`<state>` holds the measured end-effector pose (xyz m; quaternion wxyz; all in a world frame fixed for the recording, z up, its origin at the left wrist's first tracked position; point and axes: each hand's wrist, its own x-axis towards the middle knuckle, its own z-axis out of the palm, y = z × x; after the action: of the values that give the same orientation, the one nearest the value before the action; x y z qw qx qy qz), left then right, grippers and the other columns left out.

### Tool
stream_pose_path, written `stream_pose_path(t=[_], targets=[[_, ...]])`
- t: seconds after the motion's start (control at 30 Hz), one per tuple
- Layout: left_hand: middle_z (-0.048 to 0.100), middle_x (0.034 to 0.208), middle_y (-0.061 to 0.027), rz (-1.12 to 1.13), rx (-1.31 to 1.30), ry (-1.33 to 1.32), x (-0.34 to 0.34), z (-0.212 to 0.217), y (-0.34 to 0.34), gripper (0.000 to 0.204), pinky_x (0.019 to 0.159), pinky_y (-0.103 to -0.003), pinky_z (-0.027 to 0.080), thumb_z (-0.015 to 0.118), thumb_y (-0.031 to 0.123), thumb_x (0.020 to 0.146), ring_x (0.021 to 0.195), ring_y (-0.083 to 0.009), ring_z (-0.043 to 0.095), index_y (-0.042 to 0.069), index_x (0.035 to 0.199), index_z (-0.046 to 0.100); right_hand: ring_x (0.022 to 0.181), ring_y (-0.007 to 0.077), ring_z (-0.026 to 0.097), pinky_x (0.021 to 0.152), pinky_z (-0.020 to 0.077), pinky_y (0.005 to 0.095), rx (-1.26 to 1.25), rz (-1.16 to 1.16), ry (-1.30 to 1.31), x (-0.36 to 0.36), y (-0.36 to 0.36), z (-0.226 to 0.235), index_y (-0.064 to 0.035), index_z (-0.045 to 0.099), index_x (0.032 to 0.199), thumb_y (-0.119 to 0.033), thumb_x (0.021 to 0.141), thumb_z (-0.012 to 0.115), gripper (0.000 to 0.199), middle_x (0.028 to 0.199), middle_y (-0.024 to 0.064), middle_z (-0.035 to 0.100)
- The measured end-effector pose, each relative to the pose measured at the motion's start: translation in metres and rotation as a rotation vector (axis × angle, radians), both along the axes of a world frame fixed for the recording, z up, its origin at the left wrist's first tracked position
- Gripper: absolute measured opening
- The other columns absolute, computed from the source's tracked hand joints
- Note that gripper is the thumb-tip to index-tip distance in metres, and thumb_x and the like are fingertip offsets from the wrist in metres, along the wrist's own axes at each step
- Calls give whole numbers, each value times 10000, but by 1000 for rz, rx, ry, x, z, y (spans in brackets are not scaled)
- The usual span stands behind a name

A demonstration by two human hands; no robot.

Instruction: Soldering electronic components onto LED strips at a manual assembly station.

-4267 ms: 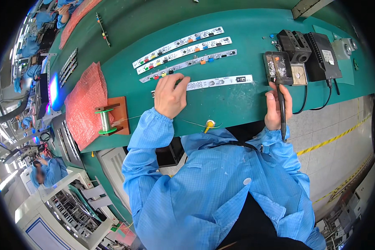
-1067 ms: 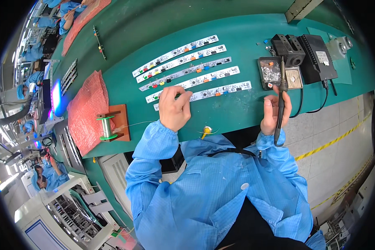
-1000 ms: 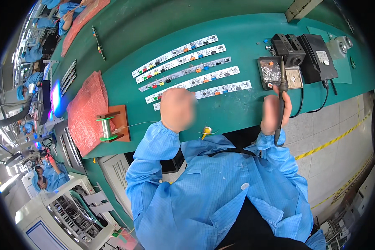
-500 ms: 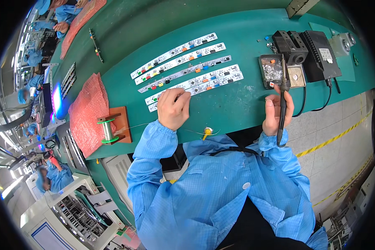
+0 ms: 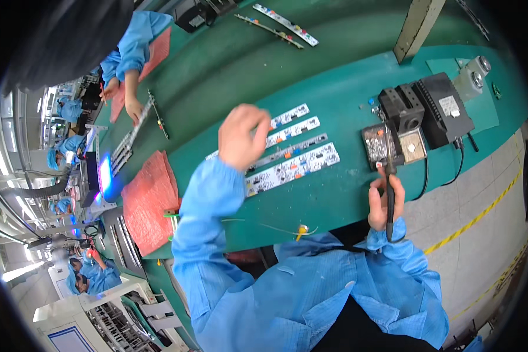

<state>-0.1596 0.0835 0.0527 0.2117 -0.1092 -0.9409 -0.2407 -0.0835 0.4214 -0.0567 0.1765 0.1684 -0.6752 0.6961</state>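
My right hand [image 5: 386,202] grips a black soldering iron [image 5: 389,176] upright at the bench's near edge, its tip over a small tray [image 5: 376,146]. My left hand [image 5: 243,138] is raised above several white circuit board strips [image 5: 293,167] that lie side by side on the green bench [image 5: 334,199]. I see that hand from the back with fingers curled, and whatever it may hold is hidden. A thin solder wire with a yellow end [image 5: 302,230] lies along the near edge.
A black soldering station [image 5: 443,108] and iron holder [image 5: 402,105] stand at the right. A red mat [image 5: 149,199] lies at the left. Across the bench another person's hand [image 5: 134,108] works by more strips [image 5: 132,138]. More strips [image 5: 284,16] lie far off.
My left hand has lifted off the nearest board strip and now hangs above the strips. My right hand keeps the iron by the tray. The view has shifted with my head.
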Motion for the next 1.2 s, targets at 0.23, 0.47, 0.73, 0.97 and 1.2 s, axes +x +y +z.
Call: stream_pose_path(t=[0.23,0.47,0.73,0.97,1.2], targets=[[723,831,-150,533,371,-473,-244,-39,-10,364,661,-347,566,689,301,870,706,-222,708,-43,988,708,837,226,596,799,514,385,126,-27,117,-3,5,5,-59,387,1412,99,820,599,649,1314,294,554],[671,1164,-255,865,516,-488,-335,-72,-20,411,947,-425,521,649,246,785,1066,-383,665,-48,1069,689,821,247,634,743,543,376,124,1,79,-6,5,12,-60,414,1371,78,801,628,624,1256,315,575],[677,1157,-252,852,487,-464,-346,-66,2,476,960,-411,510,698,302,748,1092,-379,658,-33,1087,704,781,260,646,730,547,389,116,9,55,-5,4,13,-45,444,1326,50,795,664,583,1176,299,615],[679,1178,-223,808,567,-517,-369,-79,-7,440,970,-395,493,686,276,798,1119,-353,652,-32,1112,683,775,253,650,733,549,382,124,-18,76,-6,3,13,-38,459,1296,47,789,669,555,1163,294,623],[710,1008,-186,656,894,-453,-369,-86,-19,305,726,-381,543,727,62,763,871,-269,701,-98,1021,695,768,247,649,745,553,384,116,-31,94,-7,2,14,-39,455,1310,61,787,664,572,1162,294,625]])
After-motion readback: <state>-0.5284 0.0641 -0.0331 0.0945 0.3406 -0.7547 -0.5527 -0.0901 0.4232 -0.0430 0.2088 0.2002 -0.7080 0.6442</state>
